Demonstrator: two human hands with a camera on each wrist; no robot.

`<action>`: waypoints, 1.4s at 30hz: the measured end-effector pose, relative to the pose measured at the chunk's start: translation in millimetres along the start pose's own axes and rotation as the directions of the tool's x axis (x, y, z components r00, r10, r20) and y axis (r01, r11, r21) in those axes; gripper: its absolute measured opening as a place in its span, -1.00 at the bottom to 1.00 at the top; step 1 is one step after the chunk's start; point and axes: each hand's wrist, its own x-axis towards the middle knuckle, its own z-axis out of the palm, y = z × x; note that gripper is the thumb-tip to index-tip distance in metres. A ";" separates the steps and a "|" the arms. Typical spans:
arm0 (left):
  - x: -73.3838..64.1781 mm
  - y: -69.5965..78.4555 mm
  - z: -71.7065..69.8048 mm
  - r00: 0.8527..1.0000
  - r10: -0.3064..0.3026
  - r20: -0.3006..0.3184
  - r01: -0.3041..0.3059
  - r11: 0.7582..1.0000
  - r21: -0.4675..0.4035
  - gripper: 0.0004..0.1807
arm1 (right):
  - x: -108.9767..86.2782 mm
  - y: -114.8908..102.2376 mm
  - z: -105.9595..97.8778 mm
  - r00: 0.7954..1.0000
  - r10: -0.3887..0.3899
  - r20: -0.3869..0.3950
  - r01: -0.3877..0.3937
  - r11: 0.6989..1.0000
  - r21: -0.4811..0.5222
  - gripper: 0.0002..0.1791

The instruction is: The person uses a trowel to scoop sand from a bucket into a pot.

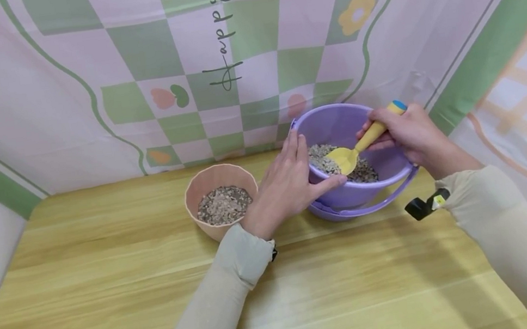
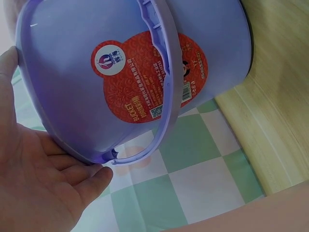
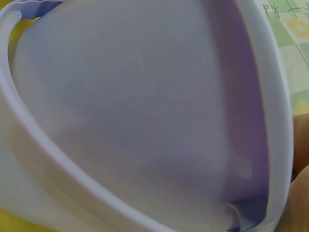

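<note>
On the left we have the pink bowl (image 1: pixel 218 176), upright on the wooden table (image 1: pixel 109 271), and there's a bed of gravel (image 1: pixel 224 205) in it, well short of the rim. Just beside it comes the left hand (image 1: pixel 290 180), fingers laid long down the bucket's side and thumb stretched along the near rim: a wide, steadying touch, no tight clutch.

Next, the purple bucket (image 1: pixel 332 123), tipped a little towards the person, its handle (image 1: pixel 386 200) hanging down in front. Inside, more loose gravel (image 1: pixel 364 172), and right in the middle of it, the yellow scoop (image 1: pixel 348 158)! Its blade meets the heap; how much it carries is hard to tell. At the far right, the right hand (image 1: pixel 410 133) has its fingers wrapped firmly round the scoop's grip, over the bucket.

So where are we? Midway, I'd judge: bowl and bucket both hold gravel, this scoopful isn't out, and there's plenty left in the bucket to dig.
</note>
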 end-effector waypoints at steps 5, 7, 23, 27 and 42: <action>0.8 -0.5 0.5 1.000 0.006 -0.001 -0.006 1.000 0.001 0.29 | 0.3 -0.3 -0.2 1.000 0.010 0.007 -0.010 1.000 0.008 -0.73; 1.2 -0.6 0.3 1.000 0.011 -0.006 -0.011 1.000 0.004 0.28 | 0.4 -0.9 -0.2 1.000 0.015 0.008 -0.015 1.000 0.008 -0.74; 0.0 -0.6 -0.8 1.000 0.008 -0.002 -0.008 1.000 -0.001 0.28 | 1.2 -3.7 -1.1 0.997 0.045 0.057 -0.050 0.995 0.087 -0.73; 0.2 -1.0 -0.4 1.000 0.005 -0.008 -0.005 1.000 -0.002 0.28 | 2.0 -3.7 -1.5 0.996 0.052 0.068 -0.060 0.991 0.118 -0.73; 0.4 -0.9 0.8 1.000 0.003 -0.002 -0.003 1.000 -0.011 0.29 | 1.3 -2.5 -2.2 0.995 0.070 0.071 -0.081 0.984 0.160 -0.73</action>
